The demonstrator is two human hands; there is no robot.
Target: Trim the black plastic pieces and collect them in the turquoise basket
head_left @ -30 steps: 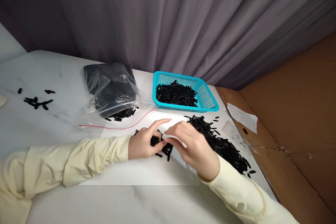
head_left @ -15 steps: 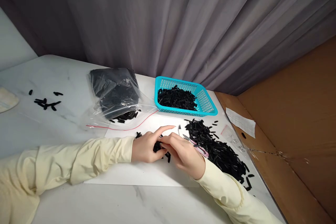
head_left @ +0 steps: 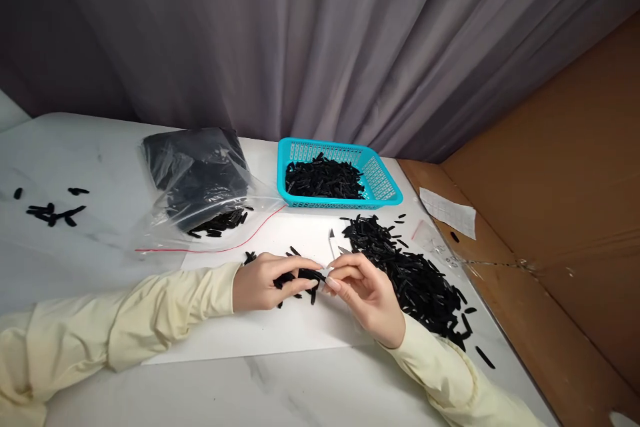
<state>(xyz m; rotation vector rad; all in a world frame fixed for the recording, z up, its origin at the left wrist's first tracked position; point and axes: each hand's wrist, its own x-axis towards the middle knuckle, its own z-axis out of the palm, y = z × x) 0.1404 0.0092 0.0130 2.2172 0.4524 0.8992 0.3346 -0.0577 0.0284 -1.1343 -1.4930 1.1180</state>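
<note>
Left hand lies on the white sheet, fingers curled over a small clump of black pieces and pinching one between thumb and forefinger, its tip pointing right. Right hand sits just right of it, fingers closed around a small snipper. The light blades stick up and away from the hand, slightly parted, above the far end of the pinched piece. Whether the blades touch the piece: cannot tell. The two hands almost meet at the fingertips, mid-sheet, near side of the table.

Loose pile of black pieces spreads right of the right hand, running from near the basket down toward the near right table edge, a few strays beyond it. Turquoise basket stands far of the sheet, partly filled with the same black pieces. Clear zip bag with a red seal line lies left of the basket, dark contents inside, some pieces at its mouth. A few more black pieces lie scattered far left on the marble table. White paper slip rests on the brown cardboard at right. Grey curtain hangs behind it all. Both sleeves are pale yellow.
</note>
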